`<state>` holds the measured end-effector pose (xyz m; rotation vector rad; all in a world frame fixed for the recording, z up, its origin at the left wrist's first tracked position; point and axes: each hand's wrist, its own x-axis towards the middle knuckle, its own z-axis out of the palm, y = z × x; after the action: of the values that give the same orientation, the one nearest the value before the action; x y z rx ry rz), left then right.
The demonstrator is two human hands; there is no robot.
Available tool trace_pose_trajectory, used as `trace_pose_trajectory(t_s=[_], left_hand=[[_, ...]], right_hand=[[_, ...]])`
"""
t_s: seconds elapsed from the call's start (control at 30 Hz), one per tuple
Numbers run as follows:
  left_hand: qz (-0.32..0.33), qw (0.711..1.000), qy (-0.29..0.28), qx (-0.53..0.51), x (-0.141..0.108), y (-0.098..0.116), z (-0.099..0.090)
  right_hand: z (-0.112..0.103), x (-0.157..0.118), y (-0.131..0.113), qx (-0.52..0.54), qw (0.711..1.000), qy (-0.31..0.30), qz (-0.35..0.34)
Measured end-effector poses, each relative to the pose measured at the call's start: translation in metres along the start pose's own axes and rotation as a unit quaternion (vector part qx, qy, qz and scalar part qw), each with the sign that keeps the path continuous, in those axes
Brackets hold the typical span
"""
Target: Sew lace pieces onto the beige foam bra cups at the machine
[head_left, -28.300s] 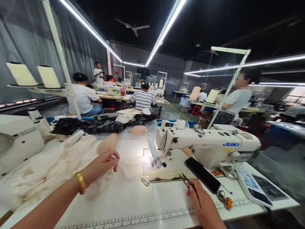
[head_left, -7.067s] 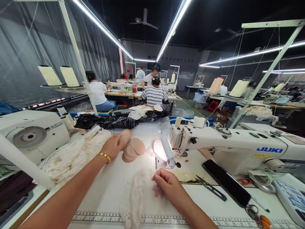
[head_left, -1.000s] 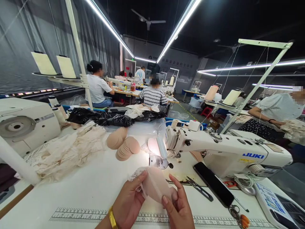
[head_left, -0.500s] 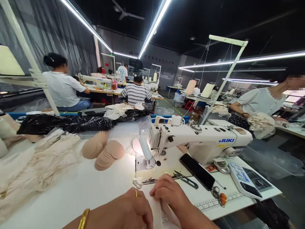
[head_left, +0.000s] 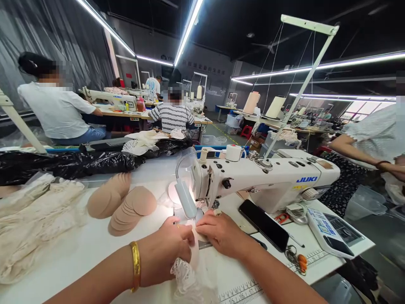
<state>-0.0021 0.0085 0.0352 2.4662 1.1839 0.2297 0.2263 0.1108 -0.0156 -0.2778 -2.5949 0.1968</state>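
A pale piece of fabric with a lacy edge (head_left: 185, 276) runs from the table's front up to the white sewing machine (head_left: 253, 177). My left hand (head_left: 167, 249), with a gold bangle at the wrist, has its fingers closed on the fabric's left side, just before the needle area. On the fabric's right side my right hand (head_left: 223, 232) pinches it close to the machine's presser area. The lit lamp (head_left: 186, 198) hangs over the fingertips and hides part of the needle area. Beige round pads (head_left: 126, 213) lie stacked left of my left hand.
A black phone (head_left: 264, 223), keys (head_left: 295, 257) and a white box (head_left: 329, 232) lie at the right. Cream lace fabric (head_left: 38, 228) is heaped at the left, with black plastic (head_left: 69, 162) behind. Several people are around; one stands at the right (head_left: 373, 139).
Both hands have moved forward to the needle area with the fabric, and its lacy part now shows. The view has shifted, and the person at the right has moved rightward.
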Motion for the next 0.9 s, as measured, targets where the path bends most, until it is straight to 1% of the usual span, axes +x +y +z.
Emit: trace_pose_trajectory(t_s=[0.1, 0.27, 0.47, 0.8, 0.9], left_hand=[[-0.007, 1.000, 0.004, -0.011, 0.001, 0.000, -0.001], [-0.016, 1.000, 0.015, -0.021, 0.003, -0.002, -0.004], [0.002, 0.999, 0.033, -0.015, 0.005, -0.006, -0.004], [-0.016, 1.000, 0.020, 0.012, 0.003, -0.006, -0.008], [-0.010, 1.000, 0.023, 0.017, 0.002, -0.010, -0.006]], right_hand=[[-0.001, 0.002, 0.001, -0.012, 0.999, -0.017, 0.029], [0.004, 0.002, 0.006, -0.027, 0.998, -0.022, 0.052], [0.008, 0.002, 0.007, -0.044, 0.996, -0.024, 0.073], [0.011, 0.000, 0.008, -0.034, 0.998, -0.004, 0.054], [0.011, -0.001, 0.008, -0.026, 0.998, 0.000, 0.054]])
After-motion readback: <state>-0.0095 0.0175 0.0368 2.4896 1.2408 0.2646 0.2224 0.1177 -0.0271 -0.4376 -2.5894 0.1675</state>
